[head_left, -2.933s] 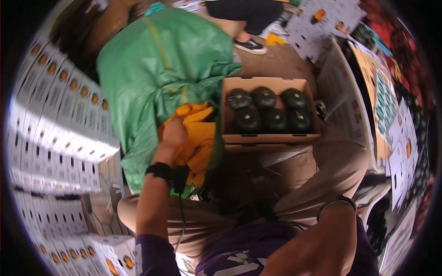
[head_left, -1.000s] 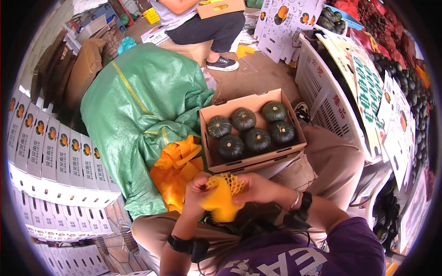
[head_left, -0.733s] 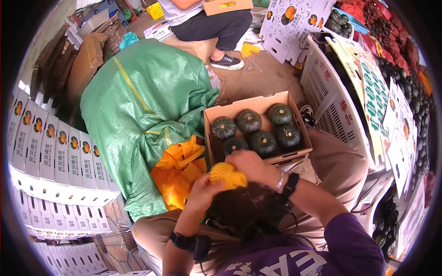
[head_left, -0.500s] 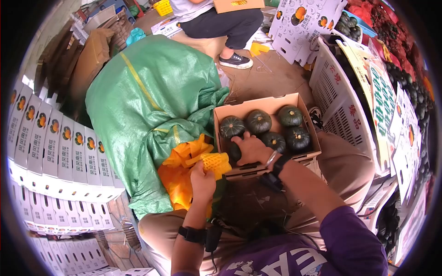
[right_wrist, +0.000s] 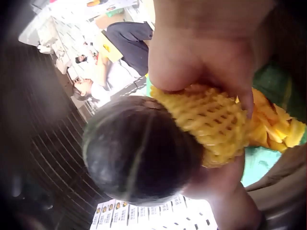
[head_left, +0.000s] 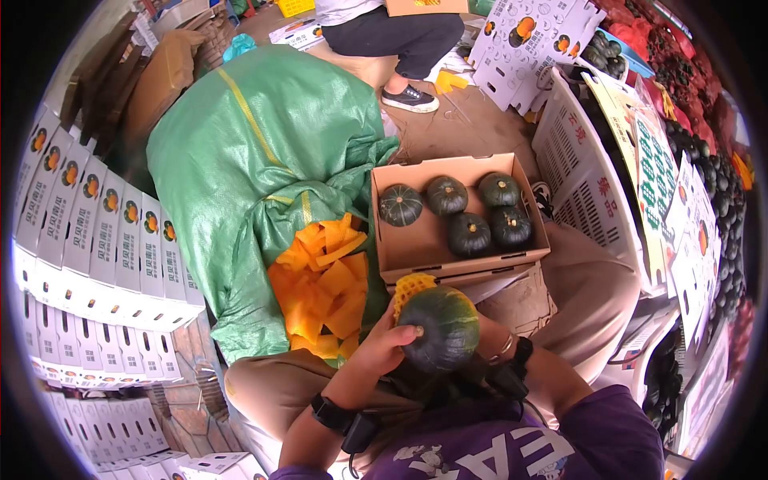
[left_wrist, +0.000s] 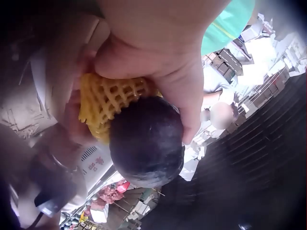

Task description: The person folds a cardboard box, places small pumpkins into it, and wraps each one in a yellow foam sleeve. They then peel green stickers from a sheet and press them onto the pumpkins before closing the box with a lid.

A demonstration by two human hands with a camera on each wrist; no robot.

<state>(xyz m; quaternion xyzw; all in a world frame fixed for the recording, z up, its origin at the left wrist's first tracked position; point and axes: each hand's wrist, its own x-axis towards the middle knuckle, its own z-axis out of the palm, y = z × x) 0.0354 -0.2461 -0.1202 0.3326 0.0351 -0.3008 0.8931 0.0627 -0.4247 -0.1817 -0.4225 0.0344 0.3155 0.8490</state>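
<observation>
A dark green pumpkin [head_left: 444, 332] is held up over the lap, stem toward the left hand. Part of it sits in a yellow foam net sleeve [head_left: 414, 284], whose mesh shows clearly in both wrist views. My left hand [head_left: 380, 352] grips the pumpkin, thumb beside the stem. On the other side is my right hand [right_wrist: 201, 62], curled over the netted part; the pumpkin hides most of its fingers in the head view. Beyond the hands, a cardboard box [head_left: 412, 244] contains several more dark green pumpkins [head_left: 468, 234].
Left of the box, yellow-orange foam sleeves [head_left: 320, 296] spill from a big green sack [head_left: 272, 120]. White printed cartons [head_left: 88, 200] line the left side. A white plastic crate [head_left: 580, 164] stands at right. Another person [head_left: 392, 40] sits at the back.
My right hand has lifted the front-left pumpkin out of the box and brought it to the net in my left hand. Before that, my left hand drew a net from the sack.
</observation>
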